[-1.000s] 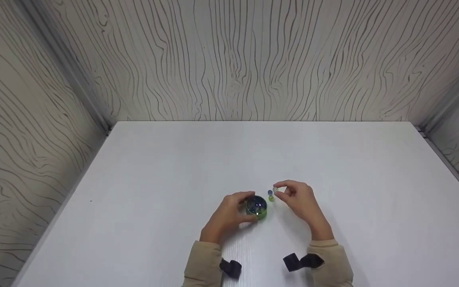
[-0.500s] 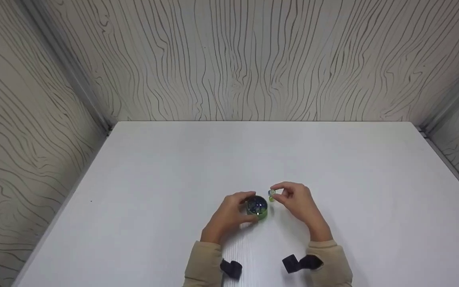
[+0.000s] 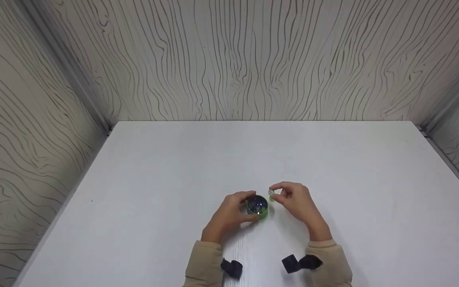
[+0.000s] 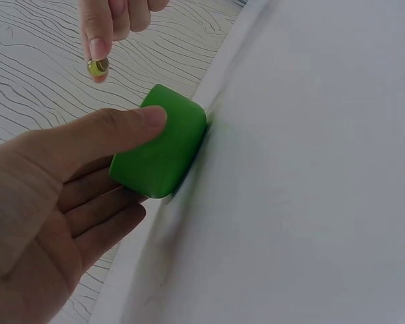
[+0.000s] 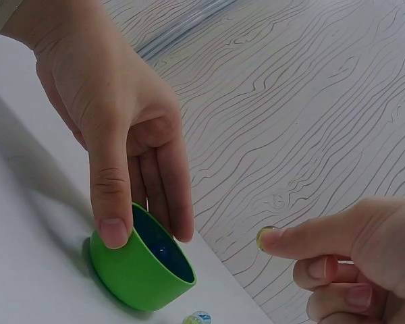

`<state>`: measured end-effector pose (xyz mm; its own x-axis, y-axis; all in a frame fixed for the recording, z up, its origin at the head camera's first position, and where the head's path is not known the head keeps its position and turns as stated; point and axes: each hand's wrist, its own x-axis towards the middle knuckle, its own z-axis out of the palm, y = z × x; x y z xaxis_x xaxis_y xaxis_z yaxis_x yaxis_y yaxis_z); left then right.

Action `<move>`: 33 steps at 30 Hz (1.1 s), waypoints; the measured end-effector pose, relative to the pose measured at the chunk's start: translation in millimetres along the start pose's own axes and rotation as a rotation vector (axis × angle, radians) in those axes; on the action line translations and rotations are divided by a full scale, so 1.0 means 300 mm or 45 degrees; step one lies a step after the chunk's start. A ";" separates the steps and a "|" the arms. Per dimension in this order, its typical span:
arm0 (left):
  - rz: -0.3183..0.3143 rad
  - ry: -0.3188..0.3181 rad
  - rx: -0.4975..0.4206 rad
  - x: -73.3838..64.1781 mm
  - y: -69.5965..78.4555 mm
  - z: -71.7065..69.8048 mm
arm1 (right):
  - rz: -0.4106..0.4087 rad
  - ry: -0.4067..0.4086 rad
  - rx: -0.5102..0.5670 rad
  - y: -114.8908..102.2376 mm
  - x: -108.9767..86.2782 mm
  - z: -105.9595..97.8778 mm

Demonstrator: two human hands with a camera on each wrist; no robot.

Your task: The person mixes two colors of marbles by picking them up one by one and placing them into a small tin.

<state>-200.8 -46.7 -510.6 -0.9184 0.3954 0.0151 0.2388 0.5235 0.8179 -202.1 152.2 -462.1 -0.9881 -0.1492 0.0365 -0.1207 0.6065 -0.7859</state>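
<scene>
A small green cup (image 3: 257,205) with a dark blue inside stands on the white table. My left hand (image 3: 229,213) grips its sides between thumb and fingers; the thumb lies on the green wall in the left wrist view. Shiny spots show inside the cup, but I cannot tell what they are. Just to the right of the cup, my right hand (image 3: 296,199) pinches a clear marble with yellow in it (image 4: 98,67) between thumb and index finger. Below that hand, loose marbles (image 5: 198,318) lie on the table close to the cup, partly cut off in the right wrist view.
The white table (image 3: 165,167) reaches back to a wall with a wood-grain line pattern (image 3: 229,59). Side walls rise to the left and right. Black straps with small blocks (image 3: 231,268) sit on both sleeves.
My right hand has shifted slightly left with the pinched marble, which now covers the blue marble in the head view. My left hand and the cup have hardly moved.
</scene>
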 end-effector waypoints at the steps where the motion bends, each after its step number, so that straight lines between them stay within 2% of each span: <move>1: -0.001 -0.001 -0.005 0.001 0.000 0.000 | 0.005 -0.003 0.000 0.000 0.001 0.000; 8: -0.029 -0.009 -0.006 -0.003 0.007 -0.003 | -0.073 -0.020 -0.016 0.010 0.001 0.004; 16: -0.010 -0.016 -0.020 -0.001 -0.002 -0.002 | -0.123 -0.028 -0.002 0.010 0.000 0.012; 25: -0.031 -0.010 0.004 -0.005 0.003 -0.002 | -0.115 -0.049 0.022 -0.004 -0.004 0.015; 33: -0.004 -0.006 0.000 -0.006 -0.001 -0.002 | -0.111 -0.043 0.013 -0.007 -0.005 0.019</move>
<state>-199.4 -47.9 -510.6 -0.9174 0.3977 0.0099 0.2363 0.5247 0.8179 -199.9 146.7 -464.2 -0.9701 -0.2277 0.0844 -0.2051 0.5824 -0.7866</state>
